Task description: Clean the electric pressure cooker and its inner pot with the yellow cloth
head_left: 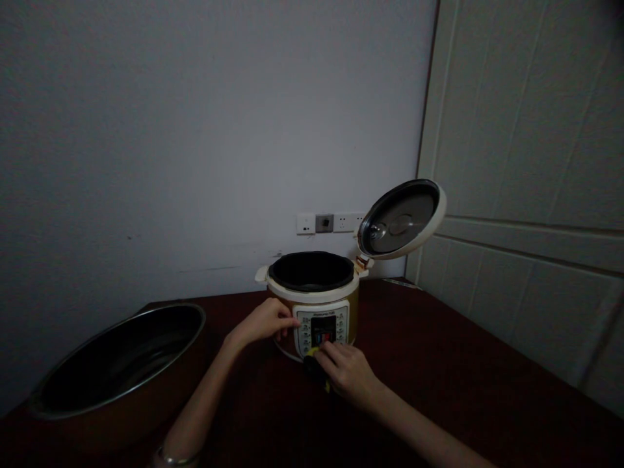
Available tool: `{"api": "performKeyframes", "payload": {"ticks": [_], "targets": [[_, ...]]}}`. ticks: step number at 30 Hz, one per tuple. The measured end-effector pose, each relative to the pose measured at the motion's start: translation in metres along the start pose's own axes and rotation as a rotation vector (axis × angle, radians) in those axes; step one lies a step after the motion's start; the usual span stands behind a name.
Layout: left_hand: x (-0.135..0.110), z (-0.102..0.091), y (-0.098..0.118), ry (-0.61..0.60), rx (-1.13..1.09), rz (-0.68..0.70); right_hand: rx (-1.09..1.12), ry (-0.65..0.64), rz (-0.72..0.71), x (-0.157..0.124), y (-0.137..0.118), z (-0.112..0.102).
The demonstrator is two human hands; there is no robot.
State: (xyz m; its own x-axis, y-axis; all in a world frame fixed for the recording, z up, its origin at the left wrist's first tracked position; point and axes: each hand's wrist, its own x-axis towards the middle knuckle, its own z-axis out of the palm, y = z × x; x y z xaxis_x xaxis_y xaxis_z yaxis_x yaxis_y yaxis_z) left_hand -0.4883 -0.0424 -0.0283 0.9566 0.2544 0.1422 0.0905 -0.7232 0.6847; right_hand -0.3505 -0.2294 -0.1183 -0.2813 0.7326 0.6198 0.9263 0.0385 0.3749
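An electric pressure cooker (287, 296) with a cream rim and gold sides stands near the wall. Its lid (402, 218) is swung up to the right, and a dark inner pot (312, 270) sits inside. My left hand (268, 320) is at the left edge of the control panel (344, 318), fingers drawn together as in a pinch; what they hold, if anything, is too small to make out. At the panel's lower edge, my right hand (348, 370) grips a small black-and-yellow object (316, 369), roughly like a tape measure, partly hidden by the fingers.
A large oval pan (121, 390) with a dark inside and metal rim is at the left, beside my left forearm. Wall sockets (343, 223) are behind the cooker. A pale panelled surface (517, 162) borders the dark red table (409, 338) on the right.
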Motion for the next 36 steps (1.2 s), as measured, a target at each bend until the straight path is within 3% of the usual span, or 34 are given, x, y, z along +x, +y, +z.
{"api": "performKeyframes", "payload": {"ticks": [4, 6, 9, 12, 14, 16, 19, 22, 26, 31, 33, 36], "targets": [[0.0, -0.001, 0.001, 0.009, 0.042, -0.007, 0.132, -0.29, 0.101, -0.02, -0.003, -0.002], [-0.001, -0.001, 0.0, 0.01, 0.065, -0.018, 0.242, -0.37, 0.196, -0.025, -0.002, -0.009], [-0.001, -0.002, -0.001, 0.005, 0.09, -0.03, 0.467, -0.403, 0.418, -0.027, -0.001, -0.021], [-0.003, -0.001, 0.002, -0.003, 0.089, -0.047, 0.725, -0.545, 0.681, -0.028, -0.005, -0.03], [-0.003, -0.001, 0.006, 0.001, 0.105, -0.074, 0.697, -0.651, 0.759, -0.03, -0.01, -0.033], [-0.004, 0.0, 0.01, 0.033, 0.152, -0.095, 0.485, -0.668, 0.741, -0.034, -0.014, -0.034], [-0.004, 0.003, 0.013, 0.114, 0.241, -0.105, 0.253, -0.588, 0.648, -0.04, -0.009, -0.038], [-0.004, 0.005, 0.01, 0.138, 0.251, -0.101, 0.23, -0.435, 0.638, -0.045, 0.028, -0.053], [-0.006, -0.001, 0.009, 0.063, 0.138, -0.103, 0.289, -0.224, 0.803, -0.049, 0.127, -0.085], [-0.014, -0.03, 0.024, -0.078, -0.129, -0.076, 0.575, 0.251, 1.192, -0.045, 0.249, -0.112], [-0.015, -0.046, 0.029, -0.002, -0.242, -0.051, 0.631, 0.419, 1.222, -0.035, 0.277, -0.116], [-0.009, -0.071, 0.028, 0.393, -0.272, -0.044, 0.661, 0.541, 1.186, -0.011, 0.299, -0.118]]}}
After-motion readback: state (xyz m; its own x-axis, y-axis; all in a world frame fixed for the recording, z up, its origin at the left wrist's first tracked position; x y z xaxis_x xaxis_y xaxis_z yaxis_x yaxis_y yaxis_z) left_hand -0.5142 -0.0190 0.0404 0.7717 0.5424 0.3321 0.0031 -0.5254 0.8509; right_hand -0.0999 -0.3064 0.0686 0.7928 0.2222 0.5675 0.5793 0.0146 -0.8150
